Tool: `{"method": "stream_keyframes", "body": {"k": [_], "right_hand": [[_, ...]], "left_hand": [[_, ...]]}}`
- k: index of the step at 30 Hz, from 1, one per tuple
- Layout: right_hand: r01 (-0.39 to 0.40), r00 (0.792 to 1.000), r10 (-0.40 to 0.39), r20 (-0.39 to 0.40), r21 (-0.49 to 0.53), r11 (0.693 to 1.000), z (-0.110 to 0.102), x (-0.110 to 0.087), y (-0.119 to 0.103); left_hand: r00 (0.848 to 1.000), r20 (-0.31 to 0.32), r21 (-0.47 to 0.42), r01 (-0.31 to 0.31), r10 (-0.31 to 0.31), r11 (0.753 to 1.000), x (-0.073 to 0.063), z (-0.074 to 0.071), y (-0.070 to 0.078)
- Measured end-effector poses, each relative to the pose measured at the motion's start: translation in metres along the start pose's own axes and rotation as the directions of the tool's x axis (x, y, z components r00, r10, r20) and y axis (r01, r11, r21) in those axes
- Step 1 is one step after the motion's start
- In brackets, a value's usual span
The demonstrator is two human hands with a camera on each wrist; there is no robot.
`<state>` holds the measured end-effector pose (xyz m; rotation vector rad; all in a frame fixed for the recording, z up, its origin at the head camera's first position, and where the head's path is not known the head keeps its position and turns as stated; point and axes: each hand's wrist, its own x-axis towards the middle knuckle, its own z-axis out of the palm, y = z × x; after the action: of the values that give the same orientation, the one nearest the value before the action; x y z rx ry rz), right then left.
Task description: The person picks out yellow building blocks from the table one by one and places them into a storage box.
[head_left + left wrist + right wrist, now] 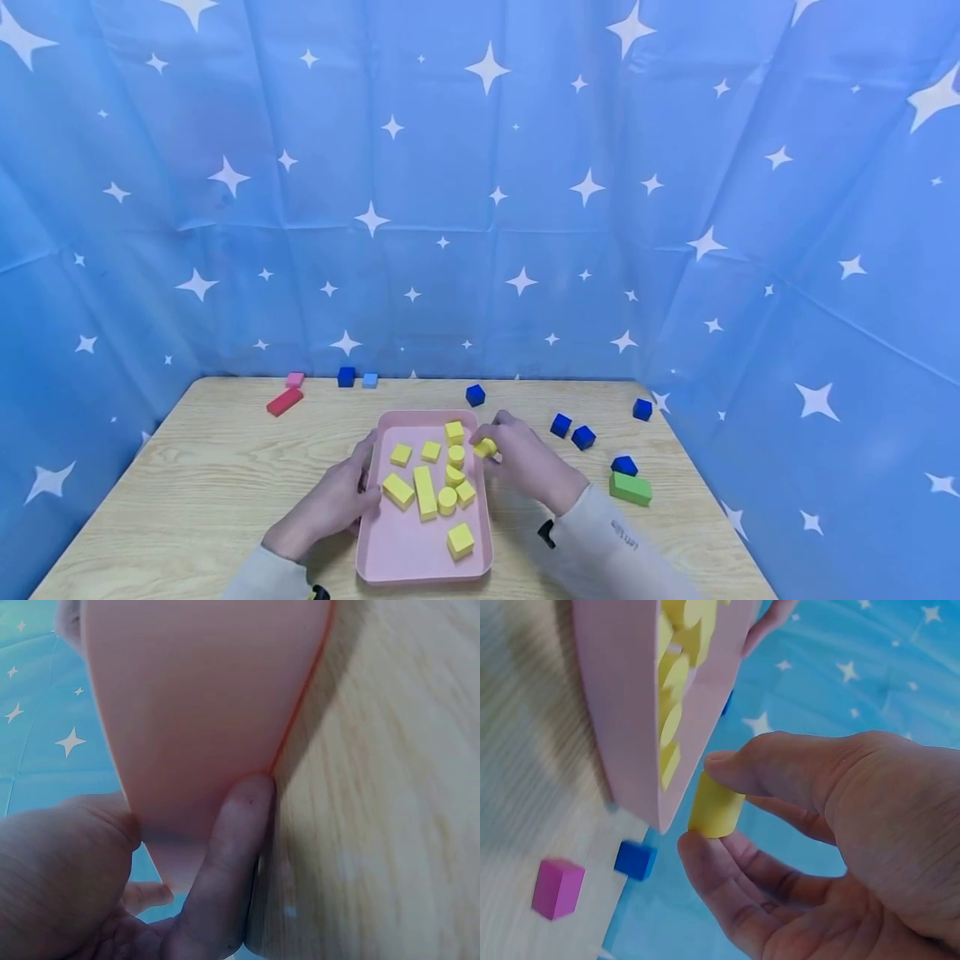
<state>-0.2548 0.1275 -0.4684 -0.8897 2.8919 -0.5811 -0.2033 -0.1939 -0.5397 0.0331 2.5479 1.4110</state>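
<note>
A pink tray [408,560] holds several yellow blocks, among them a long bar [424,493], a cube [461,542] and short cylinders [447,501]. My left hand [333,500] grips the tray's left side. In the left wrist view the thumb is at the rim, and one finger [238,840] lies along the lower edge of the outer wall. Between thumb and fingertips, my right hand [802,840] pinches a yellow cylinder [716,806]. In the head view this hand [528,462] is by the tray's right rim, partly covering the cylinder.
Dark blue blocks [583,437] are scattered to the right and along the back, with a green block [631,489] at the right. Toward the back left lie a red bar [285,402], a pink block [296,380] and a light blue block [370,381]. Behind hangs a starry blue curtain [442,192].
</note>
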Motion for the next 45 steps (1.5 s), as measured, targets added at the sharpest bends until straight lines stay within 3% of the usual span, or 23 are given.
{"method": "stream_keyframes", "body": {"k": [19,36,45], "right_hand": [[-0.042,0.990,0.027,0.141,0.108,0.993,0.017,-0.021,-0.044],[0.191,0.963,-0.195,0.188,0.041,0.981,0.045,-0.029,-0.078],[0.265,0.943,-0.267,0.198,0.035,0.963,0.057,-0.026,-0.089]], "left_hand": [[1.000,-0.023,0.031,0.011,-0.010,0.999,0.001,0.003,-0.001],[0.999,-0.034,0.031,-0.007,0.008,0.999,0.000,0.003,-0.004],[1.000,-0.018,0.009,-0.019,0.019,1.000,-0.001,0.002,-0.004]]}}
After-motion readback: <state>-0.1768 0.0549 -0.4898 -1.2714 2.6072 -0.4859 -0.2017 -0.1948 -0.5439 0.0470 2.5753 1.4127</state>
